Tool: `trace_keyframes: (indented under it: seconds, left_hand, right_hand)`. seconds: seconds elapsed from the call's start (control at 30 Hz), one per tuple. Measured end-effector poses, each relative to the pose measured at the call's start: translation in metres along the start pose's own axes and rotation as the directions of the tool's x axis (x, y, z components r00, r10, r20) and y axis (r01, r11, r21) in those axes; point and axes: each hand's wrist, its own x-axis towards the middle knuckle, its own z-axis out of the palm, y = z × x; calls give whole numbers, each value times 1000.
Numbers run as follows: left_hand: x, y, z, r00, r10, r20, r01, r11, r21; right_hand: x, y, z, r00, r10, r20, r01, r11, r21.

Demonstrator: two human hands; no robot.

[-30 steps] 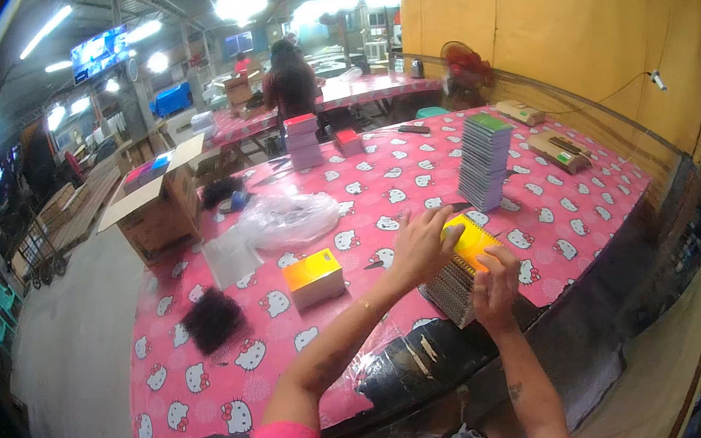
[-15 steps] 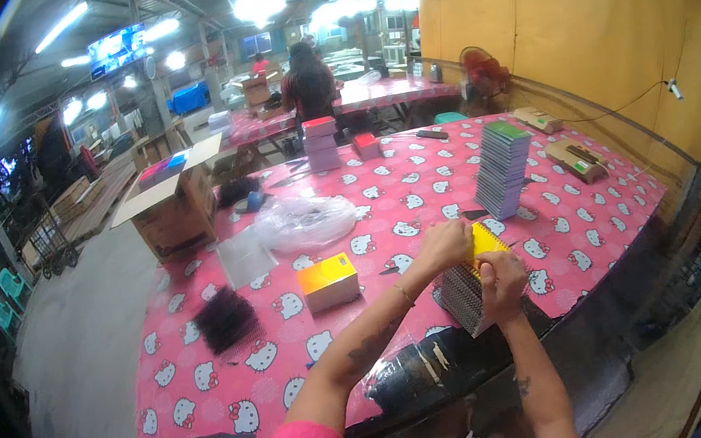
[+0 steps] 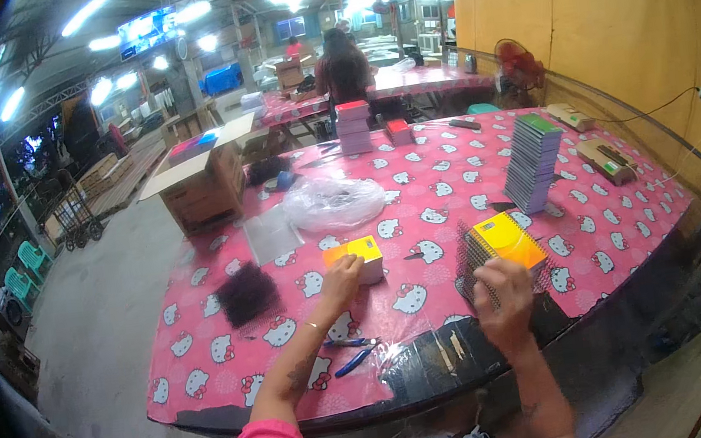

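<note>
My left hand [image 3: 343, 281] is closed at the near left edge of a short stack of yellow-covered pads [image 3: 361, 250], its fingers bent over the top cover. Over the near left corner of a pile of yellow spiral-bound notebooks [image 3: 512, 238], my right hand [image 3: 503, 296] has its fingers curled in; whatever they hold is hidden. The notebooks' dark wire coils [image 3: 469, 261] stick out along the pile's left side. Between my forearms lie blue-handled pliers [image 3: 355, 358] on the pink table cover.
A tall notebook stack with a green top [image 3: 533, 161] stands beyond my right hand. Black wire coils [image 3: 246, 295] lie at left, near a clear plastic bag [image 3: 334, 203] and an open carton [image 3: 202, 189]. A person [image 3: 342, 67] stands at the table behind.
My left hand has left the spiral-bound notebooks and moved left to the yellow pads. The right hand stays by the notebooks, slightly lower. The view has turned left, and the pliers now show.
</note>
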Motion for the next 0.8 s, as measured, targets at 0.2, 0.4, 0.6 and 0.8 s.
trace_keyframes:
  seconds: [0.2, 0.4, 0.6, 0.8]
  left_hand:
    - [16, 73, -31, 997, -78, 10, 78, 993, -86]
    - [-56, 175, -38, 931, 353, 94, -291, 871, -396]
    - [-97, -20, -60, 949, -297, -104, 298, 955, -7]
    - [-147, -87, -83, 846, -527, 77, 487, 824, 291]
  right_hand:
    - [-67, -20, 21, 956, 225, 187, -267, 932, 245]
    - [-123, -25, 35, 733, 530, 427, -670, 674, 313]
    - [-148, -19, 22, 679, 559, 476, -728, 594, 342]
    - [-163, -25, 34, 600, 675, 428, -765, 330, 553]
